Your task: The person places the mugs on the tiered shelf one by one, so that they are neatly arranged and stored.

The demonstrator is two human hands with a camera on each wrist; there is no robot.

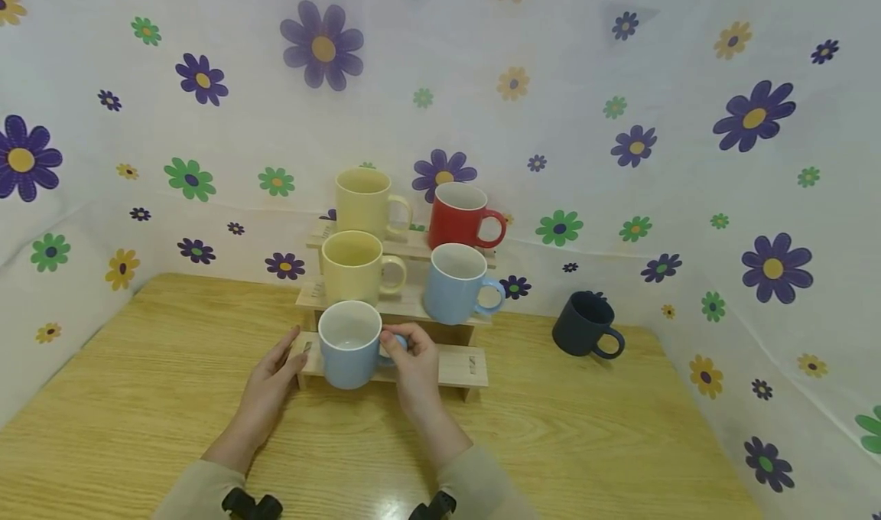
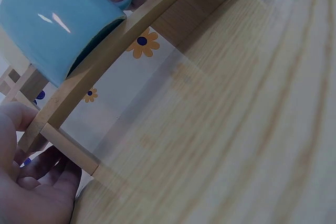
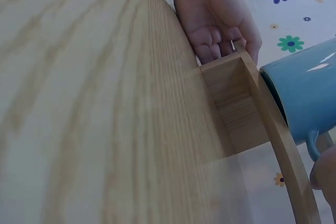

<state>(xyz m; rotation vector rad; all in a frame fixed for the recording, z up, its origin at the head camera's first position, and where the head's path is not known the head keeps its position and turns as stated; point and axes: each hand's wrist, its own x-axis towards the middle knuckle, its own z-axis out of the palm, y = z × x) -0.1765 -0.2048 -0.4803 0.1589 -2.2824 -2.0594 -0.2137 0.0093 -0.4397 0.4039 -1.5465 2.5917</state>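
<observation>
My right hand pinches the handle of a light blue mug with a white inside. The mug is on the lowest step of a wooden stepped rack, toward its left end, its base right at the front edge. My left hand holds that step's left end; in the left wrist view, the thumb lies by the top board and the fingers curl beside the leg. On the middle step stand a yellow mug and another light blue mug. The top step bears a yellow mug and a red mug.
A dark navy mug stands, slightly tilted in view, on the wooden table to the right of the rack. A white cloth with printed flowers hangs behind and at both sides of the table.
</observation>
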